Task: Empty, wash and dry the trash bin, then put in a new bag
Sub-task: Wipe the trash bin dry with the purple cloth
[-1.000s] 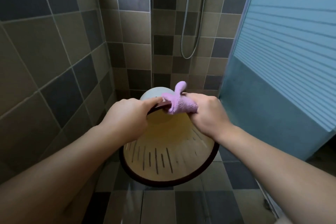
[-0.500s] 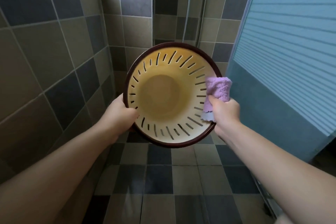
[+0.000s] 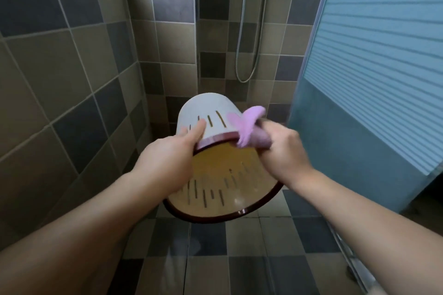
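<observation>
I hold a small slotted trash bin [image 3: 211, 112] in the air, tilted with its mouth toward me and its base pointing away. It is white outside, yellow inside, with a dark red rim. My left hand [image 3: 167, 160] grips the upper rim, thumb lying on the outer wall. My right hand [image 3: 280, 151] grips a pink cloth [image 3: 249, 127] and presses it over the rim at the upper right; one end of the cloth sticks up over the outer wall.
I stand in a tiled shower corner. A shower hose [image 3: 247, 31] hangs on the back wall. A frosted blue glass door [image 3: 371, 79] stands to the right. Checked floor tiles [image 3: 211, 258] lie below the bin.
Half a second ago the bin faced me upright with the cloth on its right rim. It has since tipped down and away, and the cloth sits on the upper rim.
</observation>
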